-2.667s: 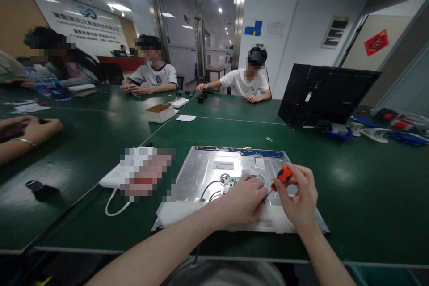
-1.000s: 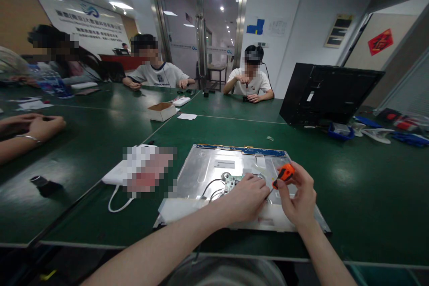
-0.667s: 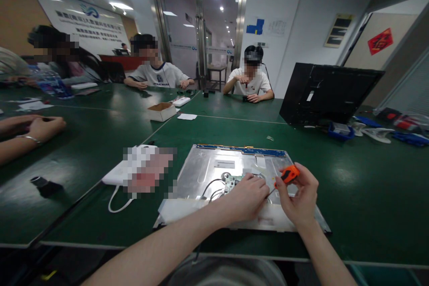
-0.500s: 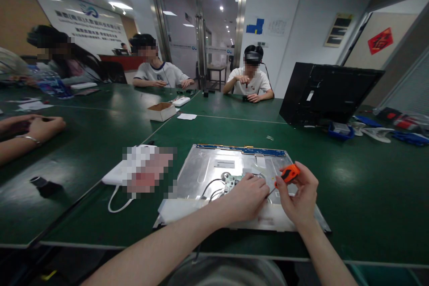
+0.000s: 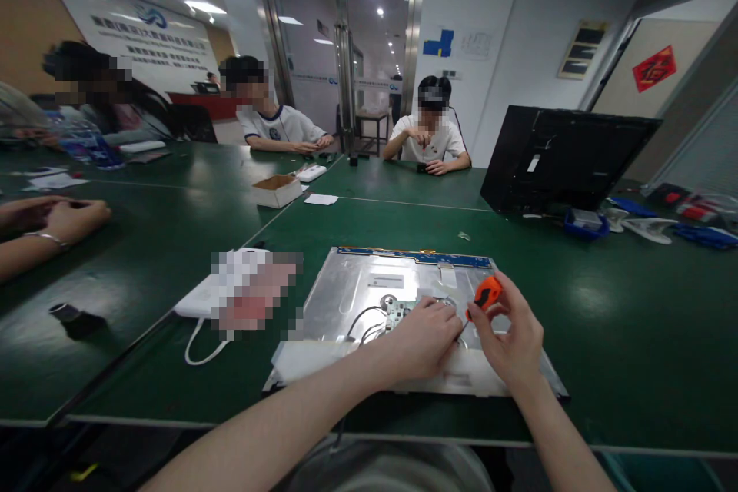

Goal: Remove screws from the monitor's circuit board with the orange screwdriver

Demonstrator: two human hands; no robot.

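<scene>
A silver display panel [image 5: 340,300] lies flat before me, with a blue circuit strip [image 5: 397,256] along its far edge. On it sits a small green circuit board [image 5: 397,311] with black cables, partly covered by my left hand [image 5: 430,334]. That hand rests over the board with its fingers curled down; what they hold, if anything, is hidden. My right hand [image 5: 516,334] grips the orange and black handle of a screwdriver [image 5: 486,296]. The screwdriver tilts, its thin shaft pointing down and left toward my left fingers, where its tip is out of sight.
Left of the panel lies a white device [image 5: 213,288] with a white cable, partly blurred out. Farther off are an open cardboard box [image 5: 277,191] and a black monitor housing [image 5: 568,161]. A blue tray [image 5: 586,224] stands beside the housing. Co-workers sit around the green table [image 5: 634,338].
The screwdriver handle has shifted slightly left and up, turning more upright, and my right hand has moved with it. My left hand stays almost in place.
</scene>
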